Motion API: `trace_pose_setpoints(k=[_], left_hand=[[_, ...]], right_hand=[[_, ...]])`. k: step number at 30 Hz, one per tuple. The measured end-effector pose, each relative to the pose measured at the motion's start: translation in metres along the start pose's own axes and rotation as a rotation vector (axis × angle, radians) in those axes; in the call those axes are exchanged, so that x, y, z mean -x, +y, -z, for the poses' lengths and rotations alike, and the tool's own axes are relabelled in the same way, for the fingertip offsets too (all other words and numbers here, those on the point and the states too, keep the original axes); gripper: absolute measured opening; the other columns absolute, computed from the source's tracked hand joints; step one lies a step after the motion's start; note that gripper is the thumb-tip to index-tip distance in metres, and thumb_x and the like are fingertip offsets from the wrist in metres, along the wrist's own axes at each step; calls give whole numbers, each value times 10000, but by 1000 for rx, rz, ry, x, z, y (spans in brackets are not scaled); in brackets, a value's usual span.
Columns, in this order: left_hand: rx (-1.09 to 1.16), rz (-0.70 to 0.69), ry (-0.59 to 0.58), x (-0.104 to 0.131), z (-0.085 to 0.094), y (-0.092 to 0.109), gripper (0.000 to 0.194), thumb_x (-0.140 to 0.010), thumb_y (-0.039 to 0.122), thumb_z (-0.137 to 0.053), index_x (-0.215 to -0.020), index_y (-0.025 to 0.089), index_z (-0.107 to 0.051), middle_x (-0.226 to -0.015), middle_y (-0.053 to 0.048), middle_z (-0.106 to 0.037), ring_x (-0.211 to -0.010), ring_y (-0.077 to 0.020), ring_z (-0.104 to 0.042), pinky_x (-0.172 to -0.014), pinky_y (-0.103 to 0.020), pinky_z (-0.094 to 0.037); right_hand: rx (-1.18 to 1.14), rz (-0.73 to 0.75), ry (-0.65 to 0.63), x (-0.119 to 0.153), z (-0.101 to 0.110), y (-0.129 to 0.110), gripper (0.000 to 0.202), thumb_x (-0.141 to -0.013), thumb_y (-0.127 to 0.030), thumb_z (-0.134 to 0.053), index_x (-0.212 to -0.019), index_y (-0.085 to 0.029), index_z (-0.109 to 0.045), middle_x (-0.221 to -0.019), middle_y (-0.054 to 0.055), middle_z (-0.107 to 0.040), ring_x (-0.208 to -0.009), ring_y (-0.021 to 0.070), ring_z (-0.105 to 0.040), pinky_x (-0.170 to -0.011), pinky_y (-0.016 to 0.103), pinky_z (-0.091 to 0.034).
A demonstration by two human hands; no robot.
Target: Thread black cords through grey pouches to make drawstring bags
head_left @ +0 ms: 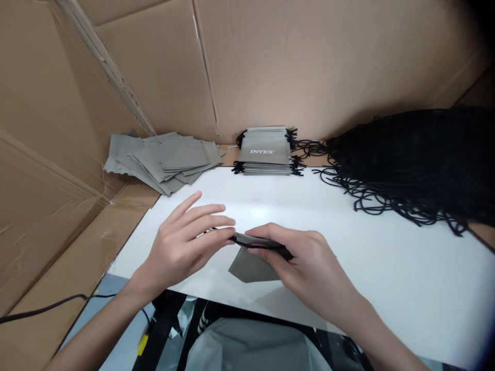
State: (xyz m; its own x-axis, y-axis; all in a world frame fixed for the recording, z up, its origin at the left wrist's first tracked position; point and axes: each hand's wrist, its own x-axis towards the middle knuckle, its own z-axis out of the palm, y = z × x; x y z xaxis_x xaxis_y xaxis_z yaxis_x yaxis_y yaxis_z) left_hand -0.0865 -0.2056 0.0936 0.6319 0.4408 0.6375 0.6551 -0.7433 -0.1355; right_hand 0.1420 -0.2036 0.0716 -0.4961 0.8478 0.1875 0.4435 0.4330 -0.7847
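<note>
A grey pouch (255, 268) hangs below my right hand (305, 250), its upper edge folded and gripped between thumb and fingers. Black cord (257, 246) runs along that top edge and bunches up near the right palm. At the pouch's left corner, my left hand (181, 245) pinches the cord between thumb and index finger. Its other fingers are spread out, and a short bit of cord shows behind them. Both hands are just above the white tabletop (216, 196). The exact grip point of the left fingertips is partly hidden.
Loose grey pouches (166, 157) lie in a pile at the back left. A neat stack of corded pouches (265, 147) marked INTEX stands at the back middle. A large heap of black cords (410, 165) fills the back right. Cardboard walls (309, 62) enclose the table.
</note>
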Motion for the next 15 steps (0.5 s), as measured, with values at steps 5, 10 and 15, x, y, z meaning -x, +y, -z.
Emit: trace_pose_setpoints(k=[5, 10, 15], left_hand=[[74, 42, 53, 9, -2, -11, 197, -856, 25, -649, -911, 213, -665, -940, -7, -779, -824, -162, -745, -1053, -484, -527], [110, 109, 228, 20, -7, -30, 197, -819, 40, -704, -882, 226, -688, -902, 1, -764, -761, -157, -734, -985, -447, -598], [121, 108, 282, 26, -18, -36, 244, -787, -1, -713, -860, 233, -706, -890, 12, -757, -749, -152, -728, -966, -446, -619]], right_hand=[[69, -13, 7, 1, 18, -2, 256, -967, -371, -588, -1202, -279, -634, -1140, 25, -746, -952, 229, -708, -792, 314, -502], [-63, -148, 149, 17, 55, 20, 314, -995, -466, -498, -1186, -274, -658, -1125, 46, -734, -1000, 220, -672, -814, 301, -509], [-235, -174, 142, 23, 59, 35, 286, -956, -452, -571, -954, -209, -723, -840, 26, -717, -750, 166, -634, -652, 259, -490]])
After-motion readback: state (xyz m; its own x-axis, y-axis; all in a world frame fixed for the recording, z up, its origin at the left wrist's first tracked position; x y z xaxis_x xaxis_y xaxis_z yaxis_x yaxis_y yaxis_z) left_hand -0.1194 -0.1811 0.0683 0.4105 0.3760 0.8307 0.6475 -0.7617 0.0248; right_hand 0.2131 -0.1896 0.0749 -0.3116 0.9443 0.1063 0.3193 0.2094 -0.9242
